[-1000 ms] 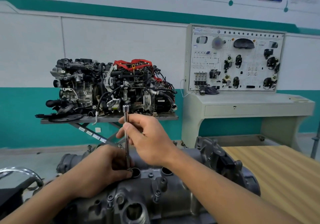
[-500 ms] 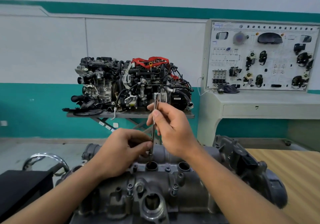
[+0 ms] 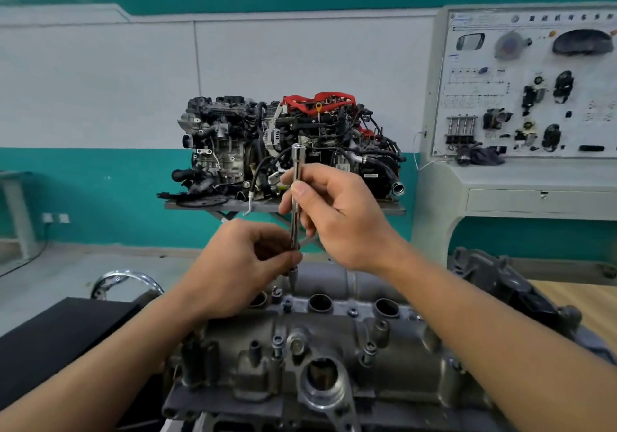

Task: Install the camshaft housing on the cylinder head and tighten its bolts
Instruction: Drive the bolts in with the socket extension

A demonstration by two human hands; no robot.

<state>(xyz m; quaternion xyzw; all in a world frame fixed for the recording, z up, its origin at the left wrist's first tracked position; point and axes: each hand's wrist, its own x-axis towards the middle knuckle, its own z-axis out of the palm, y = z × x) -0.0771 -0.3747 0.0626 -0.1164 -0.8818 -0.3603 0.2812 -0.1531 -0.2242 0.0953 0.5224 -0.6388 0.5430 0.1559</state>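
The grey camshaft housing (image 3: 334, 341) lies on the cylinder head in front of me, with three round wells along its far side and several bolts (image 3: 277, 343) standing in its bosses. A slim chrome extension bar (image 3: 295, 167) stands upright over the far edge of the housing, its tip just above a bolt (image 3: 287, 304) by the left well. My right hand (image 3: 337, 218) pinches the bar near its top. My left hand (image 3: 240, 268) holds its lower end between fingers and thumb.
A full engine (image 3: 283, 144) sits on a lift table behind. A grey training panel and console (image 3: 521, 104) stands at the right. A wooden bench top (image 3: 584, 304) shows at the right, a black surface (image 3: 56, 341) and a chrome ring (image 3: 123, 279) at the left.
The bar has come up out of the well and shifted left towards a bolt. Both hands rose with it. My head has moved closer and turned left.
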